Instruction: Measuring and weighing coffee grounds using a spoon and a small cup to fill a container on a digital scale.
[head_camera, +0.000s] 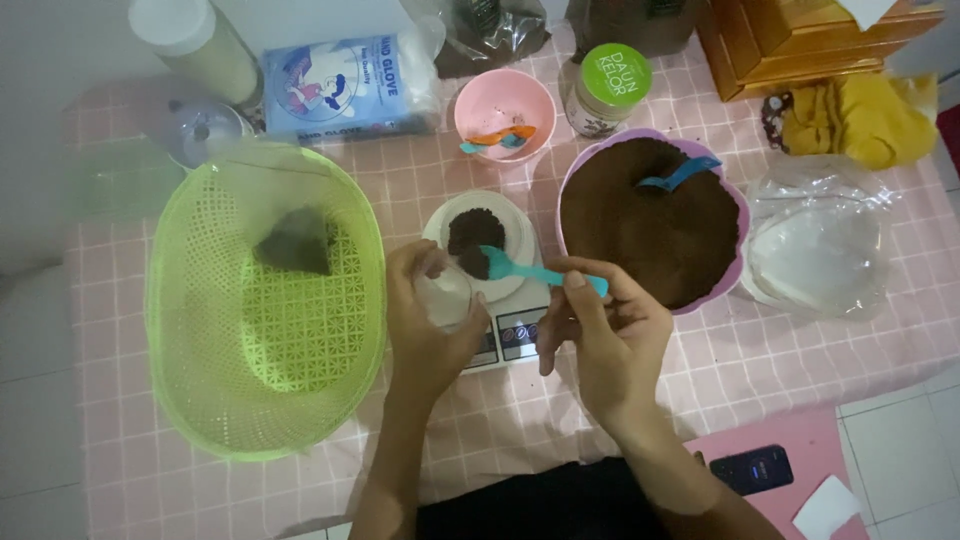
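Spoon (535, 272) in right hand (610, 340) btwn scale (515, 335) & bowl rim (737, 270)

A teal spoon (530, 268) is held by the right hand (605, 335) over brown powder (474, 240) on a white scale (495, 290). A clear bag (445, 295) is pinched by the left hand (425, 320). A green basket (262, 300) is seen at left, a powder-filled bowl (652, 222) at right.
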